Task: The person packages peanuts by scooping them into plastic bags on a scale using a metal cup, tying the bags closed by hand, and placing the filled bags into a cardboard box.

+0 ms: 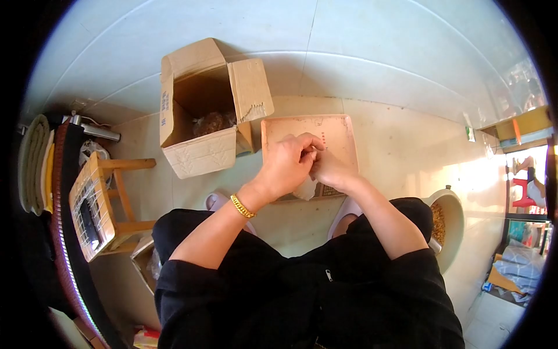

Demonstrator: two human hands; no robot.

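My left hand (286, 167), with a gold bracelet (242, 206) on its wrist, has its fingers curled in. Against it is my right hand (332, 170), also closed, and the fingertips of both meet. Whatever they pinch, if anything, is hidden or too small to make out. Both hands are above a shallow pinkish tray (340, 129) on the floor. Below them, at the tray's near edge, a whitish piece (304, 190) lies beside a dark patterned patch (328, 191); I cannot tell what these are.
An open cardboard box (200, 152) with brown contents in clear plastic stands behind left. A wooden stool (119, 228) is at the left. At right, a pale round container (450, 256) holds small golden-brown pieces (437, 224). A tiled wall (349, 64) rises behind the tray.
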